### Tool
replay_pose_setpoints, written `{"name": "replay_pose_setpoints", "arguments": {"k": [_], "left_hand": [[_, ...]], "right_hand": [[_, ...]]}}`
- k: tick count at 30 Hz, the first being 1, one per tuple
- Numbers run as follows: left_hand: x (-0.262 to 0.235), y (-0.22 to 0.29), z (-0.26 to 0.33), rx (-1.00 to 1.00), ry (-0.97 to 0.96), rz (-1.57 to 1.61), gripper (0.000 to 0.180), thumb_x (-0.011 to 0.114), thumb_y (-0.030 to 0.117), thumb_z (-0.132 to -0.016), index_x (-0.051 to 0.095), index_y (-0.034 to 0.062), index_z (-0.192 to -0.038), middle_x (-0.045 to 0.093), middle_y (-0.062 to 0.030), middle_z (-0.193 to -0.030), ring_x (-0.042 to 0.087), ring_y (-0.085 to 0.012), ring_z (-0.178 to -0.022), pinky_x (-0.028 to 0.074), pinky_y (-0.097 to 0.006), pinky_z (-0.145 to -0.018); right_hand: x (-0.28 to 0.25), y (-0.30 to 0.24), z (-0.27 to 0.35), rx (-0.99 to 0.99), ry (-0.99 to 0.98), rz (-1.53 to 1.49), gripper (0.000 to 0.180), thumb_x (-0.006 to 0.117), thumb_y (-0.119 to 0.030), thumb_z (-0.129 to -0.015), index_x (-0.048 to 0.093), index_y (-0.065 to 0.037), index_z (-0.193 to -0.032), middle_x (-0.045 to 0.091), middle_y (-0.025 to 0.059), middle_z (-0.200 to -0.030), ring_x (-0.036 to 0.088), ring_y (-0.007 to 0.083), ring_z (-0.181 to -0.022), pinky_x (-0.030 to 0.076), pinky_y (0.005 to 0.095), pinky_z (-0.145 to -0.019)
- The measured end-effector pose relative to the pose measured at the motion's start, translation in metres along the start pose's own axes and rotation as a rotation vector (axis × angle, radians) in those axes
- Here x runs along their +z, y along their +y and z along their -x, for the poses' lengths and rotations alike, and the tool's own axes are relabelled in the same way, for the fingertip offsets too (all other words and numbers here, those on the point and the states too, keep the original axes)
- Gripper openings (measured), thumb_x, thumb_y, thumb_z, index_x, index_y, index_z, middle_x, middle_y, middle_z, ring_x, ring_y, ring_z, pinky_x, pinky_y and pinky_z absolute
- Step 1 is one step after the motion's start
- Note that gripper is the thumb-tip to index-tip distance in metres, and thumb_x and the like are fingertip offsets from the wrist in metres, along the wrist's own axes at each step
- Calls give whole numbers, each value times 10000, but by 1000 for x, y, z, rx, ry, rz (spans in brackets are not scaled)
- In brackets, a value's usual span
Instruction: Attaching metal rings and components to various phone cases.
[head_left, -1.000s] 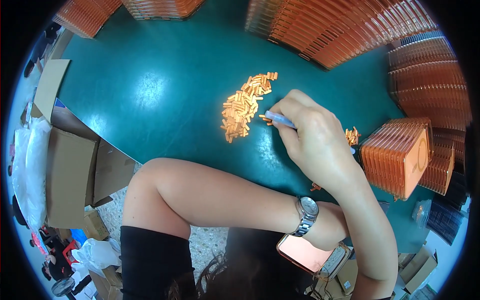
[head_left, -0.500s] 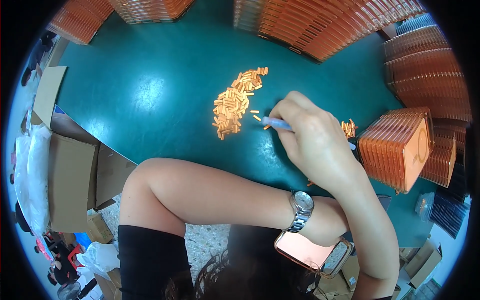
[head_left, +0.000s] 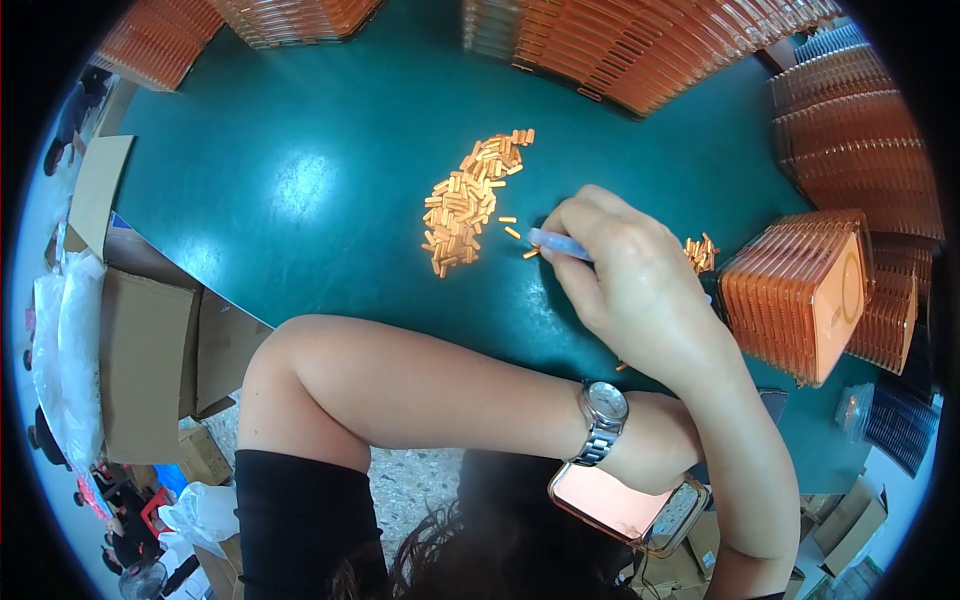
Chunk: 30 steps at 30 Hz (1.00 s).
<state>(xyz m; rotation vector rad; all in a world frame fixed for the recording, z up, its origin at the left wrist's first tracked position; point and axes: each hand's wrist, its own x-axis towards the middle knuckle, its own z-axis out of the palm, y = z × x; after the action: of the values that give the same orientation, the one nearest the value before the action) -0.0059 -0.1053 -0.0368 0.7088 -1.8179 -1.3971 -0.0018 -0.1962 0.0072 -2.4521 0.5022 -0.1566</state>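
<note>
My right hand (head_left: 630, 285) is closed around a thin pale-blue tool (head_left: 556, 243). Its tip rests on the green table (head_left: 300, 180) next to a few loose small orange pieces (head_left: 512, 232). Just left of them lies a long pile of the same orange pieces (head_left: 465, 200). A smaller cluster of orange pieces (head_left: 698, 250) shows behind my right hand. My left forearm, with a silver wristwatch (head_left: 600, 420), crosses under my right arm. My left hand (head_left: 655, 450) is mostly hidden there, just above a phone in a pink case (head_left: 620, 505).
Stacks of orange plastic trays (head_left: 810, 290) stand at the right, and more trays (head_left: 640, 40) line the far edge of the table. Cardboard boxes (head_left: 140, 360) and white bags (head_left: 60, 360) sit on the floor at the left.
A few orange pieces now lie apart from the pile near the tool tip. My right hand has stayed close to the pile's right edge, and the view has shifted slightly.
</note>
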Motion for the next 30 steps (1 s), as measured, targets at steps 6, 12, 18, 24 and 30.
{"name": "replay_pose_setpoints", "arguments": {"k": [6, 12, 18, 24, 30], "left_hand": [[8, -1, 2, 147, 202, -57, 214, 664, 162, -941, 716, 2, -1074, 745, -206, -1029, 716, -390, -949, 576, -467, -853], [45, -58, 4, 267, 373, -171, 292, 700, 139, -886, 716, -9, -1138, 739, -242, -1118, 714, -418, -1021, 571, -478, -891], [-26, 9, -3, -146, -200, -54, 280, 572, 174, -1084, 641, 18, -1305, 750, -154, -892, 758, -225, -811, 589, -394, -745], [-22, 23, -14, -416, -132, 78, 144, 648, 95, -1045, 655, -21, -1129, 681, -101, -748, 592, -125, -624, 447, -297, -579], [-21, 23, -12, -519, -111, 129, 153, 689, 120, -1039, 623, -17, -1036, 627, -78, -694, 530, -106, -601, 429, -291, -561]], "right_hand": [[-1, -6, 1, 57, -37, 83, 107, 640, -68, -923, 645, 31, -964, 651, 225, -1011, 691, 455, -875, 567, 542, -798], [-37, -18, 50, 69, 138, 1, 119, 697, -53, -887, 637, 21, -959, 634, 182, -927, 647, 402, -794, 521, 479, -709], [-87, 2, 195, 278, 208, -136, 155, 744, -16, -833, 658, -12, -962, 612, 104, -908, 622, 296, -758, 522, 389, -670], [-70, 11, 242, 258, 97, -17, 182, 754, -75, -843, 622, -38, -963, 580, 92, -921, 676, 267, -816, 562, 374, -633], [-45, 19, 229, 74, 120, 253, 215, 718, -99, -755, 585, -42, -913, 495, 73, -872, 603, 215, -771, 546, 328, -559]]}}
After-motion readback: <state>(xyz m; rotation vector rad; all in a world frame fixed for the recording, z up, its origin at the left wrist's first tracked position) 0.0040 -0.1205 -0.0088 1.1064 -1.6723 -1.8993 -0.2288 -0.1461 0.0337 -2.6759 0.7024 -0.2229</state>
